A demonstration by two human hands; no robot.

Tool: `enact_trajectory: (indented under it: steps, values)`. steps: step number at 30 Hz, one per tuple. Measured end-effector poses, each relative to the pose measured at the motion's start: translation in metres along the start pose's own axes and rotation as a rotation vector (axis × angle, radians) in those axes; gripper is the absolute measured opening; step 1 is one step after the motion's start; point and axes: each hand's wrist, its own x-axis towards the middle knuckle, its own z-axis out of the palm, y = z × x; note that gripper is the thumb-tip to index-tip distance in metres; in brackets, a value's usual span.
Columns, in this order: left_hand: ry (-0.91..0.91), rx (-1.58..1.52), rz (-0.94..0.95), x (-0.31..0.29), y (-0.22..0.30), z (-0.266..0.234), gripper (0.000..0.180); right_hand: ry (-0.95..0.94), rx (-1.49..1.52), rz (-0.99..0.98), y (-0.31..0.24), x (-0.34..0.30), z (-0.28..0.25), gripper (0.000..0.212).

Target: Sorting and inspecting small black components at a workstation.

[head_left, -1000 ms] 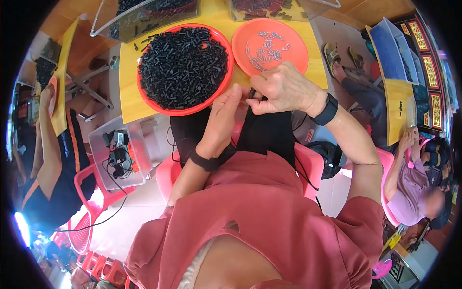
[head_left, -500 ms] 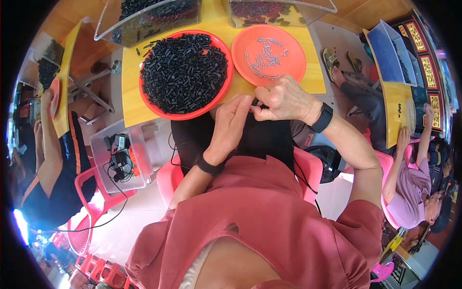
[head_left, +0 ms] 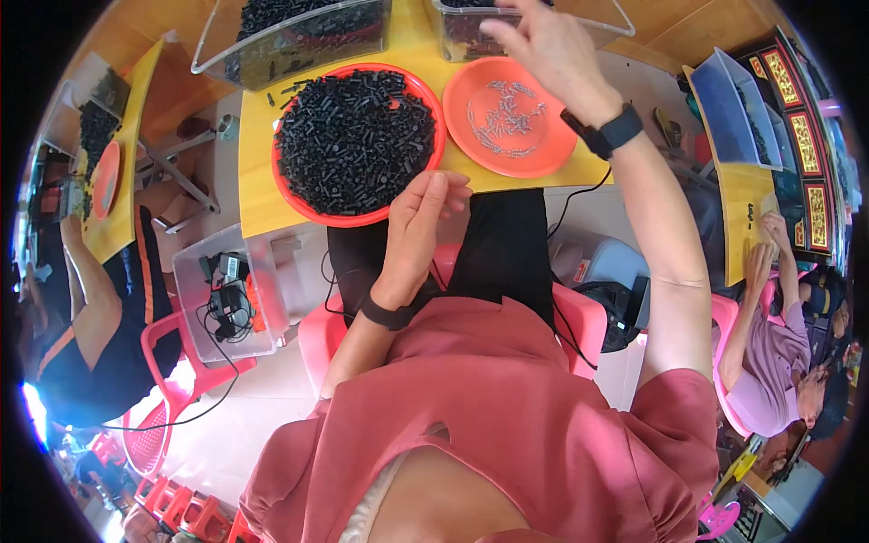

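My right hand (head_left: 557,50) is stretched out over the near edge of a clear bin (head_left: 466,34) at the back right. Its thumb and fingers are apart, and the foremost fingertips leave the picture. Near the table's front edge my left hand (head_left: 418,226) hovers with its fingers curled and the thumb pressed on them; whatever they hold, if anything, is hidden. Just beyond it stands a round red tray (head_left: 439,118) heaped with small black plastic parts (head_left: 353,149). An orange plate (head_left: 563,149) beside it carries small silvery metal pieces (head_left: 509,118), below my right wrist.
A second clear bin (head_left: 317,41) of black parts stands behind the red tray on the yellow table (head_left: 261,204). Left of my seat, a clear box (head_left: 186,290) holds black cables. People sit at tables on both sides. A dark cable (head_left: 572,195) hangs on the right.
My hands were together at the table's edge with a small black part between them. The right has moved up and away to the back right bin and opened; the left has dropped slightly.
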Motion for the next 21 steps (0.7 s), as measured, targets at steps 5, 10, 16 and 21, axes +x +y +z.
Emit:
enact_trajectory:
  steps: [5,10,16,21]
  values:
    - [0.016,-0.005,-0.016,0.001,0.002,-0.005,0.032,-0.328,0.207,-0.072,-0.011,-0.018,0.060,0.013]
    - [0.024,-0.016,0.008,0.004,0.005,-0.008,0.030,-0.485,0.169,-0.060,-0.021,-0.015,0.085,0.017]
    - [0.133,-0.139,-0.060,-0.004,0.000,-0.020,0.028,-0.538,-0.058,-0.349,-0.038,-0.003,0.100,0.018]
    - [0.043,-0.102,0.001,0.007,0.000,-0.006,0.023,-0.430,-0.024,-0.320,-0.031,-0.016,0.087,0.014]
